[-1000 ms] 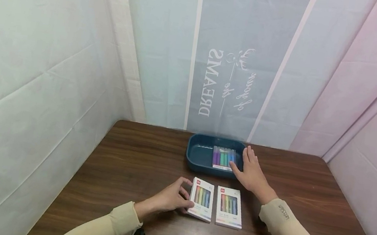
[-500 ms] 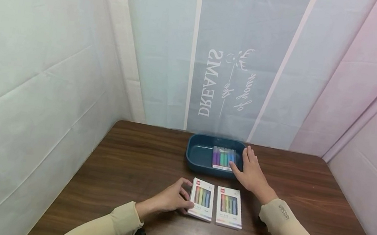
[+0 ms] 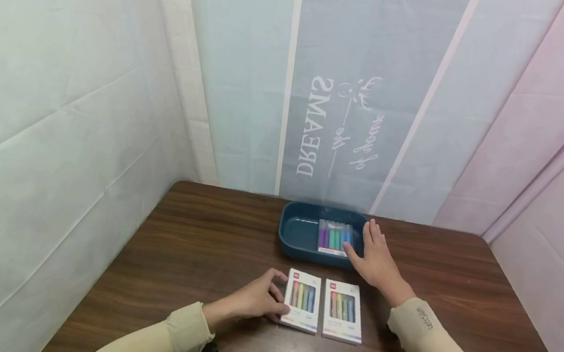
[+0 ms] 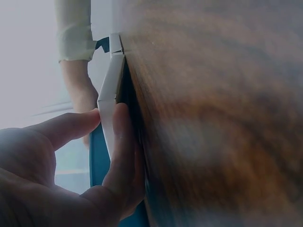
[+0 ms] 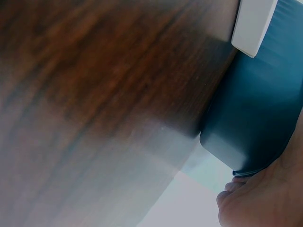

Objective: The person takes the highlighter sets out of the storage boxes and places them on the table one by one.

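Observation:
A white box of coloured pens [image 3: 302, 300], with a clear window on its face, lies at the table's middle. My left hand [image 3: 259, 296] pinches its left edge; in the left wrist view the thumb is on top and fingers are underneath, with that edge slightly raised off the table. Close to its right lies a second white pen box [image 3: 343, 311]. Behind both stands a dark blue tray [image 3: 295, 253] holding a clear pack of purple, green and blue pens [image 3: 334, 237] at its right end. My right hand [image 3: 378, 262] rests on the tray's right rim, fingers straight and thumb reaching over the inside.
The brown wooden table [image 3: 208, 238] ends just behind the tray at a hanging cloth backdrop [image 3: 356, 30] with mirrored lettering. Pale cloth walls stand at left and right.
The raised left edge of the left pen box has sunk a little toward the table, with my left hand still on it. My right hand and the tray have stayed in place.

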`<state>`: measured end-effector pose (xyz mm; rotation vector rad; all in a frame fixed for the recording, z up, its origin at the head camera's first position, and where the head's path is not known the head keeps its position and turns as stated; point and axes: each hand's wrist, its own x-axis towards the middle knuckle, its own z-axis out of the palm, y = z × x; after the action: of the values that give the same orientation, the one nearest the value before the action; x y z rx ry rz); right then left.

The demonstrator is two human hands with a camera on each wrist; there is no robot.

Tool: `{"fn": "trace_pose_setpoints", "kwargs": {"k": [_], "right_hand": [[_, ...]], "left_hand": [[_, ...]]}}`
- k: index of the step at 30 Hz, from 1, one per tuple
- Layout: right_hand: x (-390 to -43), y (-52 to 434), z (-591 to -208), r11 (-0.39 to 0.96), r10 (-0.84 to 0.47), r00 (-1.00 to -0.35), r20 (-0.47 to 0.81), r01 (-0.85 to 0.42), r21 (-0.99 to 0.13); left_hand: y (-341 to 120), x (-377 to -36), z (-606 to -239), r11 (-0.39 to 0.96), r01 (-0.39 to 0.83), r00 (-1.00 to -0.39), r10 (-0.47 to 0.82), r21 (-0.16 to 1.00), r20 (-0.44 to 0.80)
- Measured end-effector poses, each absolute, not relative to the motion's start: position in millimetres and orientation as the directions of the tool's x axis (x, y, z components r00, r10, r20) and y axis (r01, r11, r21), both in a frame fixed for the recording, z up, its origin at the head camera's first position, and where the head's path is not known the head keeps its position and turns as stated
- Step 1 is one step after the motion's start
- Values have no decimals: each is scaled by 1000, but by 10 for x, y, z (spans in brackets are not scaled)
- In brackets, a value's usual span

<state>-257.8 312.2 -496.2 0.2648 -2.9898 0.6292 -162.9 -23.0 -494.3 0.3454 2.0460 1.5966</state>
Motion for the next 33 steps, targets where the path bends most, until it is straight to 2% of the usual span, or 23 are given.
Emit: {"fn": "trace_pose_setpoints", "kwargs": {"k": [18, 33], "right_hand": [[-2600, 3128, -4879, 898, -163, -983, 86, -183, -401], [-2579, 3136, -4913, 897, -162, -982, 97, -188, -401]], "left_hand": [[-260, -1676, -4806, 348, -81, -840, 480, 934, -251], [-222, -1722, -4749, 386, 48, -857, 489, 921, -161]]}}
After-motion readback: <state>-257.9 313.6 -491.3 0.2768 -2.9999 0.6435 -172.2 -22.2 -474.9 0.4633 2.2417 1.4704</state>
